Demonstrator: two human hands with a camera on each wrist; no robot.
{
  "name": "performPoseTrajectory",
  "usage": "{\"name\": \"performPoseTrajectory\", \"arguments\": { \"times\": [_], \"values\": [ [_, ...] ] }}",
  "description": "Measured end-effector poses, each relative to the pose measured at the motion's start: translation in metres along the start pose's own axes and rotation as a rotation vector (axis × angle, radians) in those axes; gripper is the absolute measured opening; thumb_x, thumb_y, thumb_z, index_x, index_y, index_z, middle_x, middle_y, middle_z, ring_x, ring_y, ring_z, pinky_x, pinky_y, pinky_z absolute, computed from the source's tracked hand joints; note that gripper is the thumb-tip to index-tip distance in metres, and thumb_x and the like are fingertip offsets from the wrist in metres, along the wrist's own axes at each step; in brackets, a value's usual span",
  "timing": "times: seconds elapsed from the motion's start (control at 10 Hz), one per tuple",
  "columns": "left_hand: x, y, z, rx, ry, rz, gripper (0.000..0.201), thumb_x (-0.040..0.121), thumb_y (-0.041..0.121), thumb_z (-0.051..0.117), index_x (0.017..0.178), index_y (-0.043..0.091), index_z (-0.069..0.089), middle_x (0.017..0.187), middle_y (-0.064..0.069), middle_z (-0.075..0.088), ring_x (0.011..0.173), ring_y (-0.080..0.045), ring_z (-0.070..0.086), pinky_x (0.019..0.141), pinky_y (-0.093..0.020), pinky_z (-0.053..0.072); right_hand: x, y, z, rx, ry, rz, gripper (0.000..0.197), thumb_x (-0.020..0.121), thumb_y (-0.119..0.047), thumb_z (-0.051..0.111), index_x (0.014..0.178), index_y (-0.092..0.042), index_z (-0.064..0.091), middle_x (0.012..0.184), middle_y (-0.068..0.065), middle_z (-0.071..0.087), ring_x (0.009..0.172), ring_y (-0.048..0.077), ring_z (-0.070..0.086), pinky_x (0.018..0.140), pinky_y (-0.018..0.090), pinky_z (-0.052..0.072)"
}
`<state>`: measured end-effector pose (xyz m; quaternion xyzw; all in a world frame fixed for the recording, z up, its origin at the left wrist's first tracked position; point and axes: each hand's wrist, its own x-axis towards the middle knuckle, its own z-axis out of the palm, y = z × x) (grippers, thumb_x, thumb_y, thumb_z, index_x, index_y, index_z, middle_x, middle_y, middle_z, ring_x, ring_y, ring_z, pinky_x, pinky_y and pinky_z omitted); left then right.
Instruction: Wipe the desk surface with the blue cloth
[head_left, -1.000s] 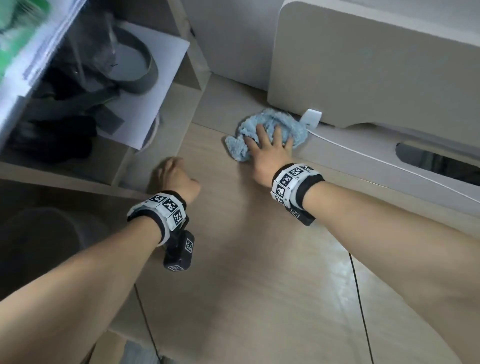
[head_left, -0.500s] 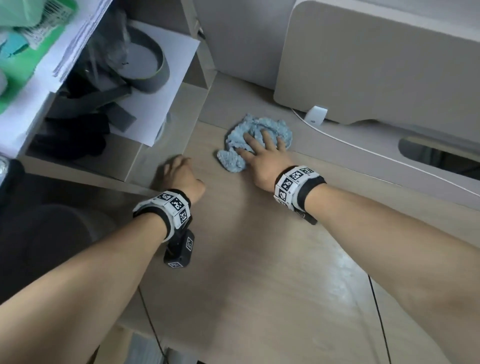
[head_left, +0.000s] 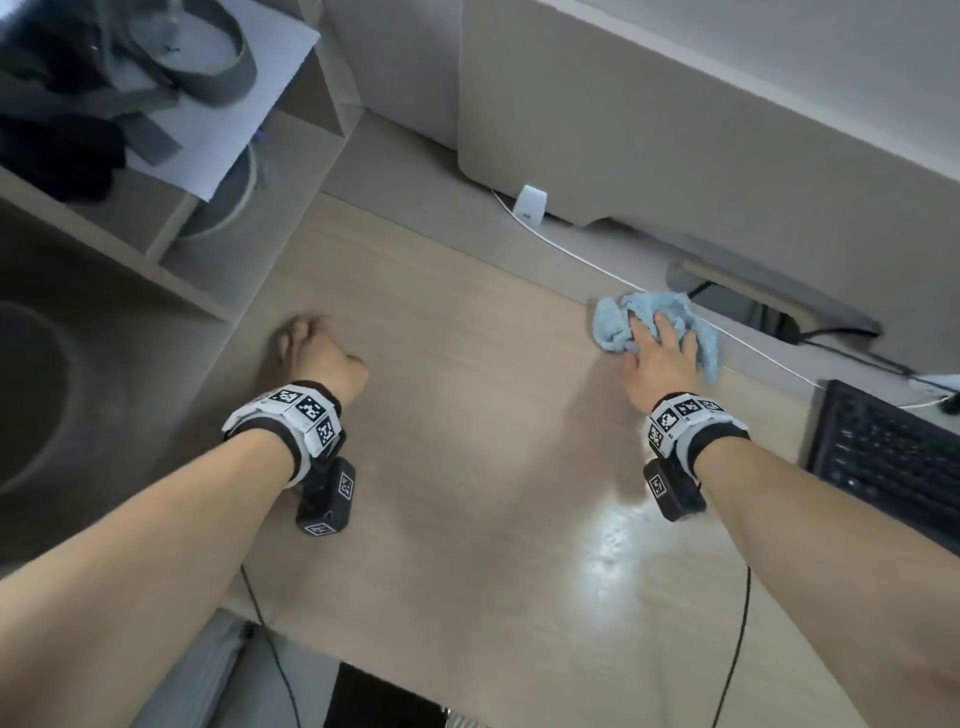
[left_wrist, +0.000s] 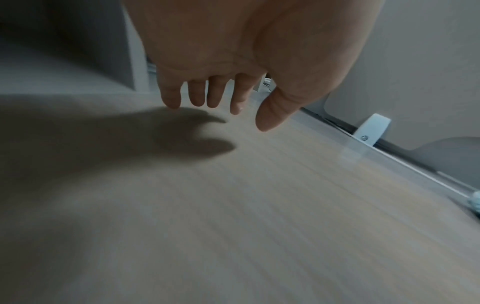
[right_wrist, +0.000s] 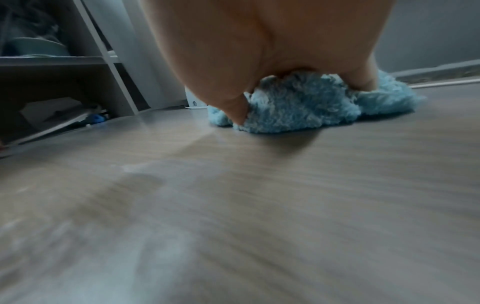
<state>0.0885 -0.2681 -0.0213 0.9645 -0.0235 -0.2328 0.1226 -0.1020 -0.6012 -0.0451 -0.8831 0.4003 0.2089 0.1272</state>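
The fluffy blue cloth (head_left: 613, 327) lies bunched on the light wood desk (head_left: 467, 441), at the back right beside a thin white cable. My right hand (head_left: 657, 345) lies on top of it with its fingers stretched out and pressing down. In the right wrist view the thumb and a finger sink into the blue cloth (right_wrist: 298, 102). My left hand (head_left: 306, 348) is at the desk's left side near the shelf, holding nothing. The left wrist view shows the fingers (left_wrist: 197, 96) hanging relaxed just above the wood.
A black keyboard (head_left: 893, 457) lies at the right edge. A white cable (head_left: 571, 254) runs from a white plug (head_left: 530, 205) along the back, past a cable slot (head_left: 753, 306). A big beige unit (head_left: 675, 119) stands behind. A shelf unit (head_left: 156, 156) borders the left.
My right hand has slid the cloth to the right along the desk's back edge, from near the white plug to the cable slot. The left hand has stayed near the shelf.
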Motion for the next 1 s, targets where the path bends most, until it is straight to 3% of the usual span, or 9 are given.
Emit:
{"name": "performPoseTrajectory", "arguments": {
  "times": [0.1, 0.2, 0.3, 0.4, 0.5, 0.6, 0.8, 0.9, 1.0],
  "values": [
    [-0.033, -0.020, 0.006, -0.083, 0.025, -0.046, 0.058, 0.082, 0.011, 0.052, 0.139, 0.006, 0.044, 0.148, -0.019, 0.036, 0.139, -0.037, 0.028, 0.117, -0.037, 0.022, 0.002, -0.014, -0.006, -0.029, -0.029, 0.041, 0.062, 0.100, -0.027, 0.042, 0.155, -0.035, 0.015, 0.164, -0.001, 0.003, 0.148, 0.038, 0.004, 0.113, 0.060, 0.025],
    [-0.062, -0.050, 0.002, -0.111, 0.058, -0.115, 0.055, 0.082, 0.010, 0.052, 0.136, 0.004, 0.047, 0.144, -0.022, 0.042, 0.137, -0.037, 0.032, 0.115, -0.037, 0.025, 0.002, -0.056, -0.008, -0.082, -0.058, -0.038, 0.063, 0.100, -0.029, 0.043, 0.156, -0.032, 0.015, 0.165, 0.001, 0.002, 0.147, 0.042, 0.006, 0.113, 0.062, 0.024],
    [-0.084, -0.093, -0.010, -0.162, 0.067, -0.196, 0.046, 0.085, 0.010, 0.050, 0.131, 0.002, 0.050, 0.138, -0.022, 0.049, 0.131, -0.036, 0.041, 0.110, -0.038, 0.034, -0.007, -0.117, 0.002, -0.134, -0.036, -0.208, 0.063, 0.097, -0.024, 0.045, 0.154, -0.031, 0.018, 0.165, 0.004, 0.002, 0.145, 0.046, 0.008, 0.113, 0.063, 0.021],
    [-0.100, -0.141, -0.020, -0.128, 0.044, -0.259, 0.030, 0.088, 0.012, 0.048, 0.114, 0.006, 0.060, 0.120, -0.021, 0.062, 0.116, -0.039, 0.055, 0.100, -0.039, 0.044, -0.027, -0.187, 0.020, -0.157, -0.017, -0.389, 0.068, 0.089, -0.013, 0.050, 0.151, -0.029, 0.027, 0.163, 0.007, 0.009, 0.144, 0.047, 0.013, 0.111, 0.065, 0.021],
    [-0.112, -0.181, -0.026, -0.117, -0.008, -0.280, 0.018, 0.089, 0.016, 0.049, 0.096, 0.010, 0.065, 0.108, -0.021, 0.067, 0.106, -0.040, 0.061, 0.092, -0.038, 0.047, -0.053, -0.240, 0.036, -0.185, 0.016, -0.544, 0.065, 0.084, -0.013, 0.056, 0.145, -0.028, 0.037, 0.156, 0.009, 0.024, 0.139, 0.045, 0.023, 0.108, 0.060, 0.031],
    [-0.127, -0.209, -0.033, -0.164, -0.014, -0.286, 0.016, 0.087, 0.019, 0.048, 0.092, 0.014, 0.062, 0.104, -0.018, 0.068, 0.100, -0.040, 0.062, 0.088, -0.038, 0.049, -0.081, -0.275, 0.036, -0.163, 0.017, -0.624, 0.063, 0.084, -0.014, 0.057, 0.144, -0.028, 0.044, 0.150, 0.011, 0.035, 0.134, 0.041, 0.030, 0.105, 0.049, 0.037],
    [-0.155, -0.234, -0.058, -0.294, 0.015, -0.256, 0.018, 0.085, 0.020, 0.049, 0.095, 0.021, 0.064, 0.106, -0.014, 0.069, 0.098, -0.035, 0.063, 0.085, -0.034, 0.050, -0.168, -0.326, 0.033, -0.048, 0.034, -0.910, 0.057, 0.088, -0.018, 0.051, 0.144, -0.029, 0.043, 0.145, 0.009, 0.040, 0.126, 0.041, 0.037, 0.098, 0.054, 0.043],
    [-0.163, -0.242, -0.064, -0.317, 0.020, -0.244, 0.019, 0.085, 0.024, 0.048, 0.096, 0.024, 0.063, 0.105, -0.012, 0.068, 0.094, -0.035, 0.063, 0.084, -0.035, 0.052, -0.199, -0.340, 0.054, -0.140, -0.042, -0.998, 0.055, 0.095, -0.027, 0.052, 0.148, -0.032, 0.038, 0.150, 0.006, 0.035, 0.132, 0.039, 0.032, 0.101, 0.053, 0.038],
    [-0.174, -0.251, -0.069, -0.334, 0.035, -0.208, 0.023, 0.084, 0.025, 0.045, 0.097, 0.022, 0.064, 0.103, -0.012, 0.068, 0.093, -0.037, 0.063, 0.086, -0.041, 0.054, -0.213, -0.344, 0.080, -0.290, -0.170, -0.974, 0.055, 0.098, -0.042, 0.045, 0.151, -0.042, 0.028, 0.162, 0.001, 0.017, 0.144, 0.042, 0.015, 0.114, 0.058, 0.019]
  ]
}}
